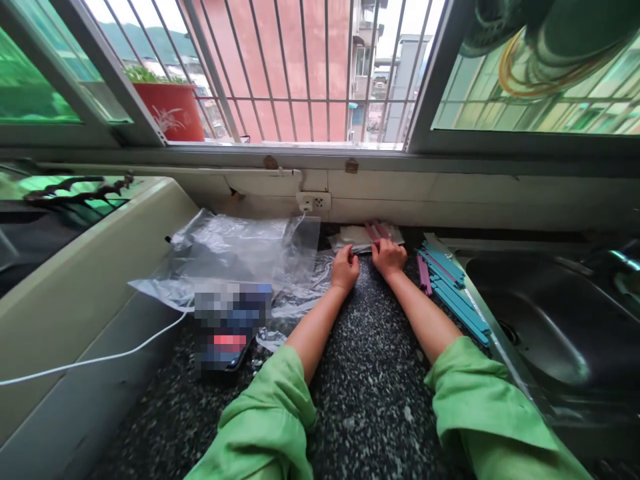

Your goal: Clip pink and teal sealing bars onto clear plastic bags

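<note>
My left hand (345,269) is over the dark speckled counter, fingers curled in. Whether anything small sits in them, I cannot make out. Close on its right, my right hand (389,258) has its fingers closed at the near ends of some flat pink strips (377,231). Those strips lie across a white packet in clear plastic (353,236) against the back wall. Right of my right hand, several blue strips (457,300) are piled by the sink edge, with purple-pink strips (425,275) beside them.
Clear plastic bags (245,250) spread over the counter on the left. A phone with a blurred screen (227,330) lies in front of them, near a white cable (115,359). The metal sink (545,313) is at right, a raised pale ledge (95,267) at left. A wall socket (314,201) is behind.
</note>
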Demonstrator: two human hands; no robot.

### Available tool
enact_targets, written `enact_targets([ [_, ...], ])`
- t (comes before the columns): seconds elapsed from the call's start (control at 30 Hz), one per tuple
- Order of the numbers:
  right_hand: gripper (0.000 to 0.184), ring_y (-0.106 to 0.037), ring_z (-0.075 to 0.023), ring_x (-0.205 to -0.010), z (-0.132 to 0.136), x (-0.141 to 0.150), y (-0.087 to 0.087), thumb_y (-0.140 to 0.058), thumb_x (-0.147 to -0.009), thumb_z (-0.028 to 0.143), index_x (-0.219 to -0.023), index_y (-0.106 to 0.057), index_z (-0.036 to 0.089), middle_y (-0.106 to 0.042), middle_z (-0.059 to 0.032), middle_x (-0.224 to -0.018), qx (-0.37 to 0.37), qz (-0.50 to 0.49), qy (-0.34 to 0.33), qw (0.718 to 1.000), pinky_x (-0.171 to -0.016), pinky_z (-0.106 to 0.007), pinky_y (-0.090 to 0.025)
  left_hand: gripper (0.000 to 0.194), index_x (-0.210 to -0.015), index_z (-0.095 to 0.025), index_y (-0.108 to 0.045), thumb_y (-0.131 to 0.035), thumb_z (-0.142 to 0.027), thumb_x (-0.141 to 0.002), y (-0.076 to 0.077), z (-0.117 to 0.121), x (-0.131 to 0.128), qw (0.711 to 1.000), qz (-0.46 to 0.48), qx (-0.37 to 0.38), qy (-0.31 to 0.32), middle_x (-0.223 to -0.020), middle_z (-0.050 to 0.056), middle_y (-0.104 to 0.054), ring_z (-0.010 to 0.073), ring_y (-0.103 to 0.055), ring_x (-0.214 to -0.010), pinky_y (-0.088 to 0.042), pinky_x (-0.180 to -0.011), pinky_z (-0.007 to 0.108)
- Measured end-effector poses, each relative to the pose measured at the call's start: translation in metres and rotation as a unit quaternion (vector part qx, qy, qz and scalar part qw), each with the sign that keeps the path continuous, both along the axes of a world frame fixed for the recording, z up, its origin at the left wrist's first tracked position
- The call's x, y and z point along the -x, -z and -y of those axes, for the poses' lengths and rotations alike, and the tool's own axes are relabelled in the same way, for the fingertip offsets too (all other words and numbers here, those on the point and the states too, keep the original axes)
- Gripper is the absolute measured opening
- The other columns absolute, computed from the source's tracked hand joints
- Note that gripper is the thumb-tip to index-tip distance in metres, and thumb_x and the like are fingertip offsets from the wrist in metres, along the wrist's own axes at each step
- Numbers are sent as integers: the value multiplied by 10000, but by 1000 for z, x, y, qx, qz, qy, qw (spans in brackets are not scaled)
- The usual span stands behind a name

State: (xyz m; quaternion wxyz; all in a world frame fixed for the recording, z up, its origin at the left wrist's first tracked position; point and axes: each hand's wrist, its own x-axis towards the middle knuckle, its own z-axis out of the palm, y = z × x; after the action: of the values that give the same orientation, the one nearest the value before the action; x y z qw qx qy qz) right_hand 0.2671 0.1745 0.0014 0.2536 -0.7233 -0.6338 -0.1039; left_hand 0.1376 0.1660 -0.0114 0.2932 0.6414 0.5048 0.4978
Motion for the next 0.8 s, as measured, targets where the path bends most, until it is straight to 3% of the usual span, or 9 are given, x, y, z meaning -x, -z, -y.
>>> enact_targets([
  [0.17, 271, -587, -235, -815, 23, 24, -8, -405, -844, 258, -867, -638, 122, -664, -145, -867, -9, -26, -63, 998, -714, -309, -347, 235, -932, -139, -599, -498, -106, -721, -15, 33, 16, 999, -14, -30, 22, -790, 65, -572, 165, -533, -714, -445, -732, 303],
  [0.33, 258, -591, -207, -833, 37, 70, -19, -421, -842, 272, -855, -646, 147, -669, -107, -880, 6, -81, -152, 985, -721, -274, -362, 141, -795, -162, -627, -495, -168, -745, -45, 54, 82, 994, -62, -88, 35, -755, 47, -564, 137, -514, -651, -437, -630, 253],
  [0.43, 215, -602, -180, -812, 38, 107, -24, -462, -825, 265, -846, -658, 179, -682, -65, -868, 42, -121, -206, 970, -695, -246, -379, 163, -788, -160, -635, -478, -199, -761, -64, 53, 141, 991, -105, -72, -37, -780, 53, -581, 141, -528, -670, -441, -658, 252],
  [0.53, 162, -615, -170, -775, 30, 147, -25, -524, -795, 255, -816, -671, 188, -693, -46, -822, 94, -166, -236, 953, -665, -236, -400, 182, -852, -169, -631, -478, -215, -764, -79, 47, 199, 967, -164, 17, -196, -845, 55, -612, 164, -566, -765, -441, -759, 268],
  [0.6, 159, -620, -167, -768, 22, 171, -23, -533, -802, 247, -816, -674, 174, -692, -51, -819, 132, -201, -239, 941, -665, -237, -417, 224, -927, -150, -613, -485, -193, -748, -83, 44, 230, 948, -176, 38, -261, -921, 92, -612, 217, -564, -889, -412, -852, 323],
  [0.7, 196, -613, -175, -820, 10, 199, -21, -503, -848, 263, -864, -656, 142, -668, -70, -881, 186, -247, -229, 923, -723, -274, -454, 324, -1040, -101, -564, -491, -161, -730, -84, 42, 260, 918, -185, 66, -344, -1124, 189, -549, 305, -459, -1127, -318, -968, 411],
  [0.8, 266, -582, -185, -921, 1, 213, -21, -499, -869, 320, -1052, -572, 142, -591, -68, -1063, 228, -285, -222, 904, -789, -358, -488, 382, -1086, -69, -530, -520, -177, -720, -80, 39, 273, 896, -181, 115, -388, -1199, 257, -501, 367, -404, -1188, -318, -950, 466],
])
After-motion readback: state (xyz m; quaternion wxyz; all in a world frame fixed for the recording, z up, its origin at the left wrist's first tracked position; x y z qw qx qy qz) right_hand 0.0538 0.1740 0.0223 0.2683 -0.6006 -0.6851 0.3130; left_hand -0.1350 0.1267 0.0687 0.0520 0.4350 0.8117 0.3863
